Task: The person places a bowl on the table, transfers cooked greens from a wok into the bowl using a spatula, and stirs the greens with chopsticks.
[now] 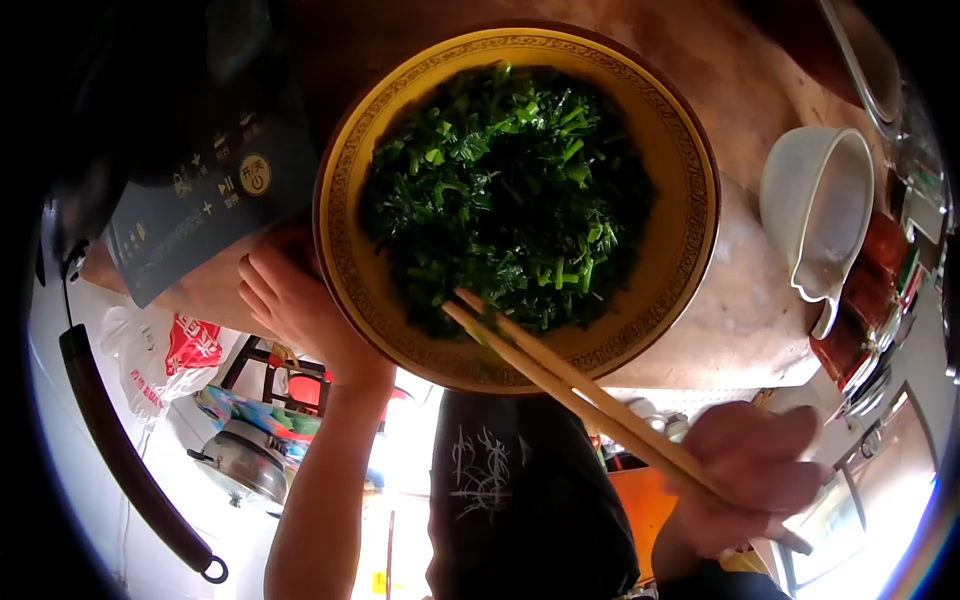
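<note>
A large yellow bowl (690, 205) with a patterned rim stands on the wooden counter, holding chopped dark green leaves and stems (500, 200). At its lower left side rests my left hand (295, 300), its visible fingers apart on the counter; part of the hand is hidden by the rim. My right hand (745, 475), blurred, is closed round a pair of wooden chopsticks (590, 400). The chopstick tips reach over the bowl's near rim and touch the greens at their lower left.
A black induction cooker (215, 210) lies left of the bowl. On the right sits a white spouted bowl (800, 190). A pan handle (125, 450) juts out at far left. Below the counter's edge are a plastic bag (140, 355) and a metal pot (245, 460).
</note>
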A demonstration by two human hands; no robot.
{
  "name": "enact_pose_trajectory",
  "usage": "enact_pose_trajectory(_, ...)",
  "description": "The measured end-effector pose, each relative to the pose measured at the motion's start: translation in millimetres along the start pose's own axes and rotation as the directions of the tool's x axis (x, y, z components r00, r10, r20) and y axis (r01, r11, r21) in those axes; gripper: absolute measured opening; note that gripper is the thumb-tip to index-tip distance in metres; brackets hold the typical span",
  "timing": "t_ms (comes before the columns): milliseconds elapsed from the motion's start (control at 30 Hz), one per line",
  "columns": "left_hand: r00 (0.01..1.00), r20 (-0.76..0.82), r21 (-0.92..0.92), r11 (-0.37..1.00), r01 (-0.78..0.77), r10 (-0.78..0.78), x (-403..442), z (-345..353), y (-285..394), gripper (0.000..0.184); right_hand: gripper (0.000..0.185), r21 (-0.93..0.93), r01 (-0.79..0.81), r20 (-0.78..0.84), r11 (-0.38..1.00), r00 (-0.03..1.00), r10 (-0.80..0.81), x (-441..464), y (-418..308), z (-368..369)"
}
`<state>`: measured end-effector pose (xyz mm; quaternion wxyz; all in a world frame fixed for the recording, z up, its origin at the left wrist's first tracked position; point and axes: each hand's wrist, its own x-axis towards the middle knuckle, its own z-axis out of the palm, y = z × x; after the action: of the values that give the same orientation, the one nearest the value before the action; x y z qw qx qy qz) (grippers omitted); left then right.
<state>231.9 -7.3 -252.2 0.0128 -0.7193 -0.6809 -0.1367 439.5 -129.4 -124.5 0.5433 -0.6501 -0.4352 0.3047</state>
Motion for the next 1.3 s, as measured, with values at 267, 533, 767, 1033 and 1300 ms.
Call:
enact_pose_trajectory(267, 1.000, 0.002, 0.001, 1.000, -0.009, 0.009, 1.4, 0.3, 2.6, 0.039, 0.019, -0.251, 0.058, -0.297, 0.966, 0.946, -0.133, 0.2, 2.1, -8.1)
enact_pose_trajectory(533, 1.000, 0.008, 0.036, 0.999, 0.000, -0.001, -0.7, 3.3, -0.9, 0.040, 0.016, -0.138, 0.090, -0.088, 0.986, 0.991, -0.103, 1.5, -1.5, -6.4)
enact_pose_trajectory(767, 1.000, 0.000, 0.058, 0.998, 0.011, -0.011, -0.9, 3.1, 0.0, 0.040, 0.027, -0.384, 0.144, 0.078, 0.912, 0.989, -0.124, 5.5, 1.3, -5.7)
enact_pose_trajectory(1033, 1.000, -0.002, 0.059, 0.998, 0.004, -0.004, 1.0, 1.5, 6.5, 0.042, 0.019, -0.255, 0.155, -0.028, 0.954, 0.985, -0.168, 6.9, -1.1, -5.7)
enact_pose_trajectory(1300, 1.000, -0.001, 0.090, 0.996, -0.008, 0.008, -1.4, 4.8, 1.4, 0.044, 0.035, -0.407, 0.066, -0.097, 0.911, 0.989, -0.115, 11.8, 2.8, 6.2)
